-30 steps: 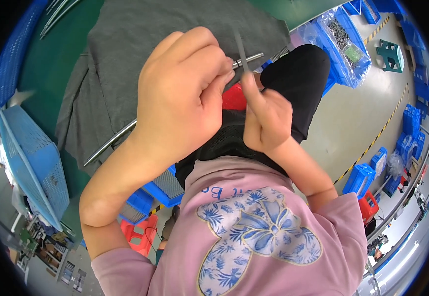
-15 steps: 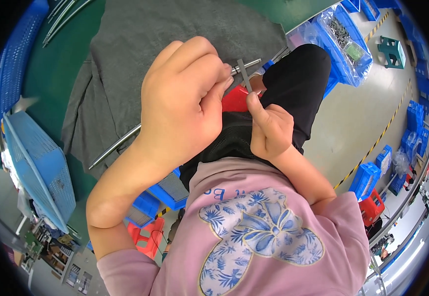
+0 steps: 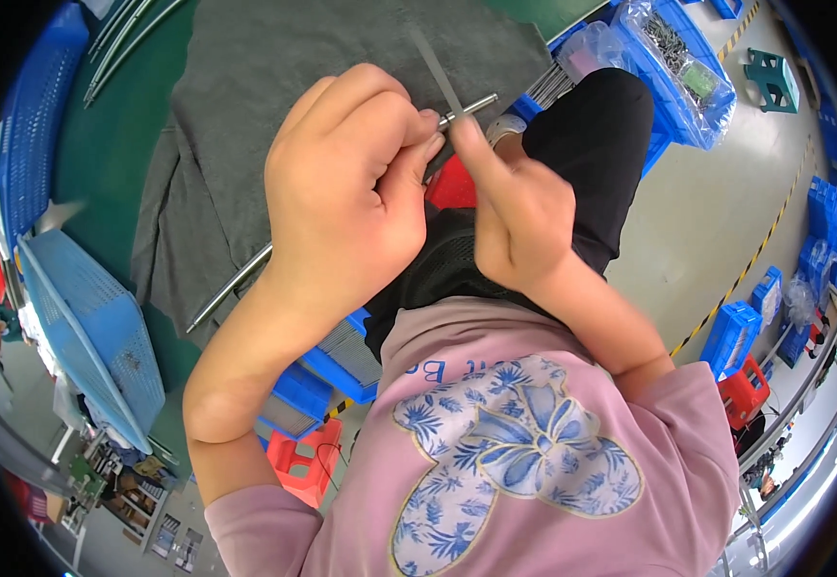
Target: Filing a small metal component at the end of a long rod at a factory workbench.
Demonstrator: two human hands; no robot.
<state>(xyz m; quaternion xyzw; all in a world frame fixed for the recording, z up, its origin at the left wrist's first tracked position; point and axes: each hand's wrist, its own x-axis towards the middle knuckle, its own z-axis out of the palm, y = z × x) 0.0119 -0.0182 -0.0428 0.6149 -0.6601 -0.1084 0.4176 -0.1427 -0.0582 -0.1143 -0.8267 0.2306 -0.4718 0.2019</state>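
My left hand (image 3: 351,183) is closed around a slim, shiny metal rod (image 3: 230,288). One end of the rod juts out past my fingertips, while its long part runs back under my wrist toward the lower left. My right hand (image 3: 519,207) pinches a thin, flat grey strip (image 3: 436,72), file-like in shape, with the thumb lying on its near end. The strip crosses the rod close to its tip and appears to rest against it. Where the fingers wrap the rod, its surface is hidden.
A dark grey cloth (image 3: 245,58) covers the green table (image 3: 101,163). Bent metal tubes (image 3: 115,43) lie at the far left, above a light blue basket (image 3: 101,337). On the right stands a blue bin (image 3: 664,87) of small metal parts. A red stool (image 3: 308,462) is below.
My right hand has moved up and left, sliding the strip farther away across the rod. My left hand and the rod have shifted slightly.
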